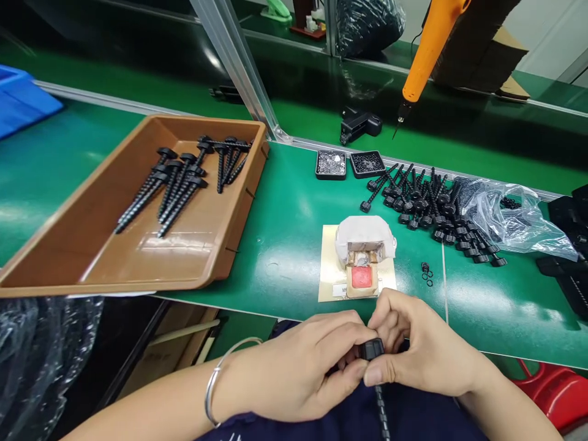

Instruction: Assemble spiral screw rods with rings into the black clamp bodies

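Note:
A black screw-like part [373,349] with a knobbed head and a ribbed shaft pointing down is held at the table's front edge. My left hand [316,361] is closed around its head from the left, a bangle on the wrist. From the right, my right hand [420,349] pinches the same head, thumb beside the shaft's top. Just beyond the hands stands a white and tan fixture [365,242] with a red pad [361,277], on a cream board [327,263]. Small black rings [427,274] lie to its right.
A brown tray [220,260] with several black parts is at left. A pile of similar parts [432,202], a plastic bag [514,220] and two small trays [331,165] lie behind. An orange screwdriver [427,55] hangs above. A blue bin [25,101] is far left.

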The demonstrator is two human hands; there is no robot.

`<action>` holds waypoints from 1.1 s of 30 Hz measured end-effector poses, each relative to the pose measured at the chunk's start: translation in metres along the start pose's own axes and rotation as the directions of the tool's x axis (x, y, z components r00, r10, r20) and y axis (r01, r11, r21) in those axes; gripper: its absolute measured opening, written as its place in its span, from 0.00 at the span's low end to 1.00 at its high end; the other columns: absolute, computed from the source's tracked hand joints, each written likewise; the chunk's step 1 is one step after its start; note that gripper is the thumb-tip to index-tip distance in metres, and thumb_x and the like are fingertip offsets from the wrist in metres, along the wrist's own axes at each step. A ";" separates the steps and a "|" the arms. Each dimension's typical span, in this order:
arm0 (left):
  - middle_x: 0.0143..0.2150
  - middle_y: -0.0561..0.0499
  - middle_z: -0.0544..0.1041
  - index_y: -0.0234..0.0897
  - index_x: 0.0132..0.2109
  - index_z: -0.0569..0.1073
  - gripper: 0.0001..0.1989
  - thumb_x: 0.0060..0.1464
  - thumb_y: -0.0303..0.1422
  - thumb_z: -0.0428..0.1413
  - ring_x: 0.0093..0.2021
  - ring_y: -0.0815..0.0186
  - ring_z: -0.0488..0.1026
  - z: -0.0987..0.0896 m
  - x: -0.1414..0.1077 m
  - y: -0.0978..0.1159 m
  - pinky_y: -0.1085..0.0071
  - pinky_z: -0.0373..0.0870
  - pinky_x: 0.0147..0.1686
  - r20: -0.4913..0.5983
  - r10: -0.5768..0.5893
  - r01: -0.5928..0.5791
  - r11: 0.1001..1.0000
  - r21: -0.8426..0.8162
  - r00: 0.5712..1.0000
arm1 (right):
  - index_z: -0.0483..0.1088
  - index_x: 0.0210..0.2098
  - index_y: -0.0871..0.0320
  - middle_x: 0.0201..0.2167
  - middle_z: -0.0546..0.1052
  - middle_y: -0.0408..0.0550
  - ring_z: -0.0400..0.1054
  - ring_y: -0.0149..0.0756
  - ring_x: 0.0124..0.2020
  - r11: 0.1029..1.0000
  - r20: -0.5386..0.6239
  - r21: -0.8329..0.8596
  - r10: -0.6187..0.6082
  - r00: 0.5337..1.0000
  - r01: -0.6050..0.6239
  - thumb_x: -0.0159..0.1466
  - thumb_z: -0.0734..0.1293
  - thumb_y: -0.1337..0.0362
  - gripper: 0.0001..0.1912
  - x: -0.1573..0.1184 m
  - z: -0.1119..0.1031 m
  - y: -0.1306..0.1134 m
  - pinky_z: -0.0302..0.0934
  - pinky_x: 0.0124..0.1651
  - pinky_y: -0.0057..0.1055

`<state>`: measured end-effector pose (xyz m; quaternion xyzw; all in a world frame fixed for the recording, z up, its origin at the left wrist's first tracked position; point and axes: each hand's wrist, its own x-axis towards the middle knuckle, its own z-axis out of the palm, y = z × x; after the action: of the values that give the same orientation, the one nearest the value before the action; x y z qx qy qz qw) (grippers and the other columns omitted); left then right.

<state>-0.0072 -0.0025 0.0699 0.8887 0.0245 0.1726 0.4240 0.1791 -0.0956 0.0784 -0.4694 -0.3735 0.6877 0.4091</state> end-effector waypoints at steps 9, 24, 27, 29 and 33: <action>0.31 0.51 0.73 0.37 0.52 0.66 0.09 0.66 0.28 0.49 0.29 0.67 0.71 -0.002 -0.002 -0.003 0.76 0.69 0.29 0.000 -0.009 0.009 0.996 -0.093 1.000 | 0.64 0.44 0.59 0.27 0.78 0.45 0.77 0.32 0.27 0.912 0.041 -0.092 -0.397 0.917 0.399 0.70 0.67 0.62 0.09 -0.006 -0.003 0.031 0.71 0.31 0.24; 0.21 0.52 0.70 0.36 0.31 0.66 0.31 0.54 0.63 0.50 0.19 0.70 0.68 0.009 0.007 -0.007 0.76 0.66 0.21 0.427 -0.484 0.618 0.357 -0.701 0.764 | 0.74 0.48 0.58 0.38 0.78 0.51 0.74 0.37 0.37 0.468 0.073 -0.581 -0.785 0.615 0.666 0.69 0.69 0.61 0.10 0.018 -0.004 0.019 0.72 0.41 0.31; 0.17 0.55 0.66 0.34 0.28 0.70 0.36 0.55 0.65 0.44 0.16 0.71 0.63 -0.019 0.007 -0.001 0.77 0.63 0.19 0.417 -0.521 0.654 0.447 -0.610 0.745 | 0.75 0.43 0.57 0.33 0.77 0.49 0.73 0.37 0.33 0.566 -0.032 -0.554 -0.747 0.664 0.611 0.67 0.70 0.52 0.14 0.017 -0.008 0.015 0.70 0.36 0.30; 0.17 0.54 0.66 0.34 0.26 0.72 0.34 0.60 0.60 0.44 0.18 0.71 0.64 -0.053 0.010 0.003 0.76 0.62 0.21 0.209 -0.575 0.601 0.665 -0.444 0.791 | 0.75 0.43 0.55 0.33 0.76 0.49 0.72 0.37 0.31 0.592 -0.142 -0.532 -0.767 0.626 0.605 0.69 0.68 0.52 0.13 0.012 -0.019 0.013 0.69 0.33 0.30; 0.21 0.54 0.69 0.37 0.24 0.69 0.25 0.63 0.48 0.47 0.23 0.68 0.67 -0.125 0.038 -0.012 0.74 0.62 0.26 -0.412 -0.492 0.568 0.819 0.080 0.767 | 0.74 0.44 0.55 0.33 0.73 0.47 0.69 0.32 0.27 0.602 -0.554 -0.460 -0.769 0.319 0.653 0.69 0.68 0.56 0.10 0.007 -0.060 0.018 0.68 0.30 0.28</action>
<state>-0.0107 0.1056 0.1441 0.8335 0.3728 0.2076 0.3511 0.2305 -0.0888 0.0435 -0.5102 -0.4035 0.1677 0.7408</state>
